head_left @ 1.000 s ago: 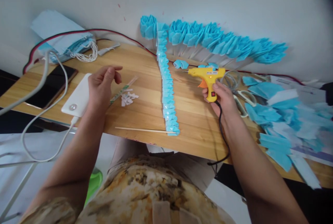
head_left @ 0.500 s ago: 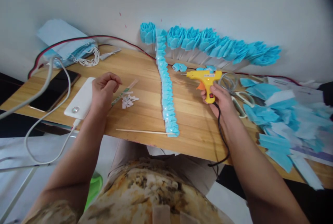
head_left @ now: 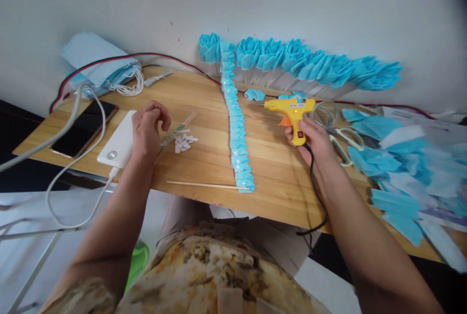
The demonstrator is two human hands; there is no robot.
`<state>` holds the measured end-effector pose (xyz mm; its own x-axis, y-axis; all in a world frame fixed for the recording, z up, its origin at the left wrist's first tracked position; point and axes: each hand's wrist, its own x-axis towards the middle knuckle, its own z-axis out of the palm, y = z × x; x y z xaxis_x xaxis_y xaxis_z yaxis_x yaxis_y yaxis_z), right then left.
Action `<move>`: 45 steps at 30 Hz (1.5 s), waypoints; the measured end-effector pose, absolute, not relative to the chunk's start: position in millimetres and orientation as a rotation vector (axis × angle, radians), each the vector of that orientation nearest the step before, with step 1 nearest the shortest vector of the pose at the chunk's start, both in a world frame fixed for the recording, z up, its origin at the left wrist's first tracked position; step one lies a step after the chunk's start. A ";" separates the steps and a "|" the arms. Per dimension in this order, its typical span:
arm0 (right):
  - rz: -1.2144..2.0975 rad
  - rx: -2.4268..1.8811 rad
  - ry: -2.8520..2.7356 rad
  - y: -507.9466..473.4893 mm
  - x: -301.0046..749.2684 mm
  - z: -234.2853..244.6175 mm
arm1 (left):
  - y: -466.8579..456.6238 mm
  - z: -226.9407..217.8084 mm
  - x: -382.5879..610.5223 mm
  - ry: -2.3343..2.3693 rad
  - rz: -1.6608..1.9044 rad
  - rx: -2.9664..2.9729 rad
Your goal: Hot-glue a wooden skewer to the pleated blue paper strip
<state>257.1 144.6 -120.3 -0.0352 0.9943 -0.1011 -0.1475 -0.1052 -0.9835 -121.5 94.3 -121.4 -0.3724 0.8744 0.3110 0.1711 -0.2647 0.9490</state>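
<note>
My right hand (head_left: 314, 138) is wrapped round the handle of a yellow glue gun (head_left: 290, 107), its nozzle pointing left above the table. My left hand (head_left: 150, 126) rests beside a white power bank (head_left: 116, 141), fingers loosely curled and parted, with nothing seen in them. Between the hands runs a long pleated strip of blue fabric (head_left: 236, 124). A thin wooden stick (head_left: 204, 185) lies with its right end across the strip's near end. Small white paper scraps (head_left: 185, 142) and a narrow clear-and-green strip (head_left: 175, 131) lie just right of my left hand.
Blue fabric flowers (head_left: 270, 53) lean along the wall. Scissors (head_left: 341, 146), a roll of clear tape (head_left: 326, 114) and blue fabric pieces (head_left: 397, 153) lie at the right. A phone (head_left: 83, 126), a white cable (head_left: 73, 158) and a stack of face masks (head_left: 100, 63) occupy the left.
The whole view has shifted slightly rightward. The fingers of my left hand have loosened and parted a little. My right hand keeps the glue gun in nearly the same place.
</note>
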 end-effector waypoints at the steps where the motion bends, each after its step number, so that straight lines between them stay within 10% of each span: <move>1: 1.367 -1.161 -1.063 144.9 257.3 -120.7 | 95.1 -122.0 -121.5 1.429 1.724 1.303; 32: 1.579 -1.153 -1.252 135.8 260.3 -112.1 | 90.2 -111.3 -120.2 1.608 1.700 1.785; 45: 1.906 -1.124 -1.271 127.2 263.8 -108.6 | -11.4 -111.1 -70.6 1.367 0.867 2.507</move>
